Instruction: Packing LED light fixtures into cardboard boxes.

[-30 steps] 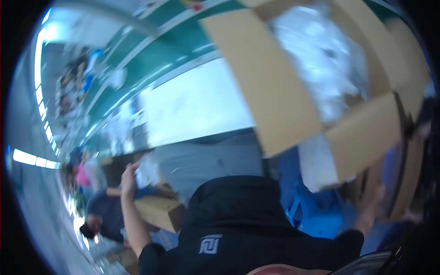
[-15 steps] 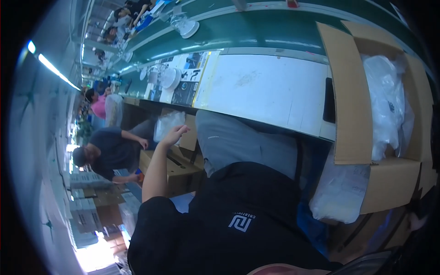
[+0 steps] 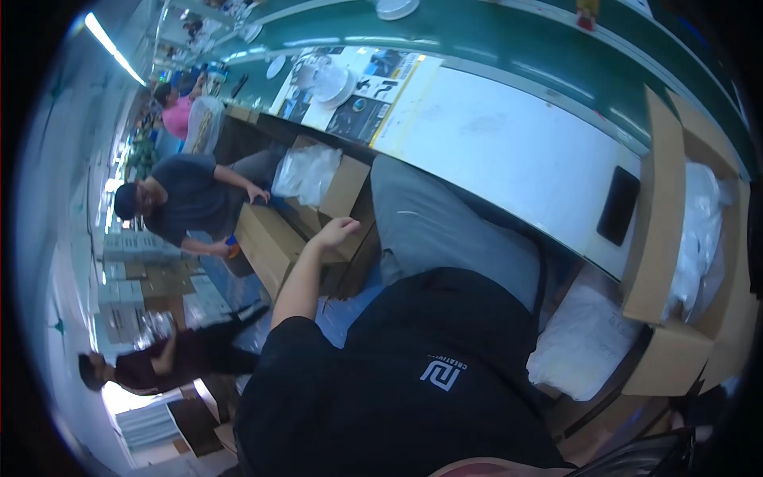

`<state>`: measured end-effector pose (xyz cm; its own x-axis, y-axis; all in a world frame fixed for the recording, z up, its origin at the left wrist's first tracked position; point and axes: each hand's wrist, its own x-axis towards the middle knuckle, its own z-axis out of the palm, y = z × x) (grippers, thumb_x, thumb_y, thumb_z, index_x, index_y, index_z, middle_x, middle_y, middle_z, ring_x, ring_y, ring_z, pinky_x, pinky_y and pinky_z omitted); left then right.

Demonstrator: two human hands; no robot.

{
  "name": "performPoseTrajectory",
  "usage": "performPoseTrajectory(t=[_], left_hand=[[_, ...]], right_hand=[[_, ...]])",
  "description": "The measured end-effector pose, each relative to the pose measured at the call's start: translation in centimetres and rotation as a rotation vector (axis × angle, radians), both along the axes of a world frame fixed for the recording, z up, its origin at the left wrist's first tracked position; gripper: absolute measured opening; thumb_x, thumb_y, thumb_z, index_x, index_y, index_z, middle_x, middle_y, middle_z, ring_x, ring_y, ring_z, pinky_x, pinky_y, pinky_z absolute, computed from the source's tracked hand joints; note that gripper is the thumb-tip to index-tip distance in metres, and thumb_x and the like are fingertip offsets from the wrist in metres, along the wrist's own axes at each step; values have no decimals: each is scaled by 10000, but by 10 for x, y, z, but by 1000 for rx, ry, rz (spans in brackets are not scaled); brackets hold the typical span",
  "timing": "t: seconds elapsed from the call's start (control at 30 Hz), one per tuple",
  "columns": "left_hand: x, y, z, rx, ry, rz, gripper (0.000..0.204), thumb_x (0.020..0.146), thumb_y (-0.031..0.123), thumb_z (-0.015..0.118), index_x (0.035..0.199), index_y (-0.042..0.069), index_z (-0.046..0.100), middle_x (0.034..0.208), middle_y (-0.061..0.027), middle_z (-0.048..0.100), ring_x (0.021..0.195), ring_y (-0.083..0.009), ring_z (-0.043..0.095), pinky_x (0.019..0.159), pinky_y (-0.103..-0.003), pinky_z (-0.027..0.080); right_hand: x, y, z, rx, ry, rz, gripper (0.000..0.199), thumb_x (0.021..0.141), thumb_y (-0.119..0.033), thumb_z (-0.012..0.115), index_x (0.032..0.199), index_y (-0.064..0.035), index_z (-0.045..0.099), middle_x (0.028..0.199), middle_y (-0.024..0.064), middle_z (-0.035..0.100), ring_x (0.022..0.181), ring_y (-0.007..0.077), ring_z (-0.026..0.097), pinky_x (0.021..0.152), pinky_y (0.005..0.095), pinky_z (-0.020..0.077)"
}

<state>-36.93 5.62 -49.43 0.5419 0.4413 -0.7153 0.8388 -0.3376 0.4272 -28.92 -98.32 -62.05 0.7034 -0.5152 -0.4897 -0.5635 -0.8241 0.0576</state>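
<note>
My left hand is raised in front of the brown cartons beside my leg, its fingers curled in and nothing visible in them. Just beyond it stands an open carton with clear plastic bags inside. At the right edge, an open cardboard box holds white plastic-wrapped items. A white plastic bag lies beside that box. My right hand is lost in the dark lower right rim; its fingers cannot be made out.
A white worktable carries a black phone and a clear, white-based device. Behind runs a green conveyor. A person in a dark shirt stands by a closed carton; another person carries a bundle.
My view has turned, so the table sits more slanted. My left hand's fingers, looser before, are now curled in. A person carrying a bundle has come into view at the lower left.
</note>
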Motion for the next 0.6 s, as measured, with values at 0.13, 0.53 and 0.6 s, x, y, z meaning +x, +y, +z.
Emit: performPoseTrajectory(t=[0.13,0.53,0.6], left_hand=[[-38,-22,-45,45,-27,-33,369,960,340,590,1103,22,710,1040,-171,727,1012,-296,682,894,-403,516],[-15,-13,-69,275,-386,183,260,938,267,606,1036,43,692,1025,-189,700,976,-358,672,839,-424,522],[1,12,-50,352,-548,349,197,944,182,604,1052,32,673,1000,-177,690,919,-333,678,813,-397,525]], right_hand=[[52,24,-21,315,-92,34,238,892,-72,555,1072,52,649,820,106,644,752,219,643,687,363,551],[153,463,114,697,-127,544,218,971,-116,593,1102,39,674,891,153,722,795,217,700,735,335,544],[166,498,129,659,-147,621,215,966,-110,592,1102,34,675,899,166,724,810,238,706,744,348,544]])
